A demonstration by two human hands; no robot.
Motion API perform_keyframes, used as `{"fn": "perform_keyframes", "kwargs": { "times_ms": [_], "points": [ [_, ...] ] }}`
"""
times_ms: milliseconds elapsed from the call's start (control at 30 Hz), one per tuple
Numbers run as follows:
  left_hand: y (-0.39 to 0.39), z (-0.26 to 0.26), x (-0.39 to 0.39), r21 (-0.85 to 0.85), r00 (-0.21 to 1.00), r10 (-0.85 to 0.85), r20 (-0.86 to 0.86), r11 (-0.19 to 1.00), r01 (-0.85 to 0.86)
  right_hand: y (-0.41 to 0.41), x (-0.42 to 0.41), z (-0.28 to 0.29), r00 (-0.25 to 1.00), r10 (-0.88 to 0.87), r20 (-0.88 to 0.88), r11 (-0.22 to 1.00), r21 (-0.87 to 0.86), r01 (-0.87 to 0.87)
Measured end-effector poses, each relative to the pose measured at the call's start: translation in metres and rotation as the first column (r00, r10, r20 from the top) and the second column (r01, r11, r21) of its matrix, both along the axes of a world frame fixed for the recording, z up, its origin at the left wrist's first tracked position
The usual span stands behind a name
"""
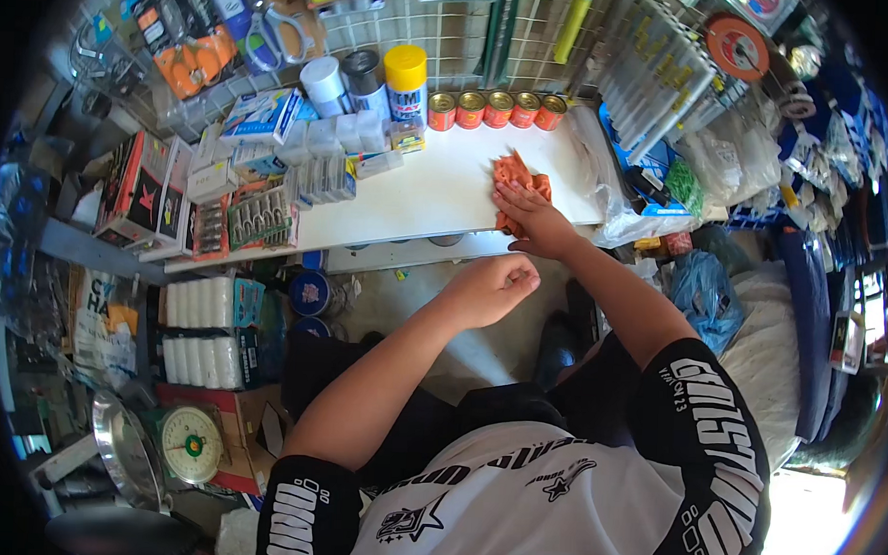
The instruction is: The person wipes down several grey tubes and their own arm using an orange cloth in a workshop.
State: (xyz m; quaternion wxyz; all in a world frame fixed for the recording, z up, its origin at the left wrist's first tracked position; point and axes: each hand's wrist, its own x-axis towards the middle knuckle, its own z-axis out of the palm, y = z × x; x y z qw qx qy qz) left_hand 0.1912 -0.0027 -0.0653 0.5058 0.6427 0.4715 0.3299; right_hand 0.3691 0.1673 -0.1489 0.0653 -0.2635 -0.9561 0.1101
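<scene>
My right hand (538,220) lies palm down on a crumpled orange cloth (518,173), pressing it to the white shelf (433,182); some of the cloth is hidden under the palm. In front of the shelf's near edge, my left hand (493,288) hangs in the air with its fingers curled, and nothing shows in it. Behind the cloth, several small red cans (498,110) stand in a row against the wire grid. Three spray cans, one with a yellow cap (405,74), stand to their left.
Small clear plastic boxes (323,178) and cartons (262,117) crowd the shelf's left part. Clear plastic wrap (601,180) and a blue tray (649,171) lie at the right. A dial scale (192,445) stands low at the left. Blue-lidded tins (311,293) sit below the shelf.
</scene>
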Motion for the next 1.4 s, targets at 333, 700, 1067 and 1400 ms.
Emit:
{"fn": "perform_keyframes", "kwargs": {
  "times_ms": [333,700,1067,1400],
  "points": [
    [0.006,-0.019,-0.015,0.405,0.884,0.425,-0.194,0.856,-0.322,-0.045,-0.002,0.064,0.918,-0.381,-0.11,0.309,-0.951,0.015],
    [-0.018,-0.011,-0.019,-0.36,0.684,0.57,0.456,0.821,-0.444,-0.055,0.001,0.091,0.756,-0.379,-0.533,0.499,-0.806,-0.318],
    [0.0,0.017,-0.029,-0.367,0.733,0.41,0.543,0.901,-0.231,0.019,-0.001,0.09,0.806,-0.144,-0.574,0.955,-0.294,-0.039],
    [0.045,-0.002,-0.046,-0.548,0.817,0.477,0.325,0.799,-0.249,0.046,-0.055,-0.03,0.859,-0.505,-0.088,0.852,0.111,0.512]
  ]
}}
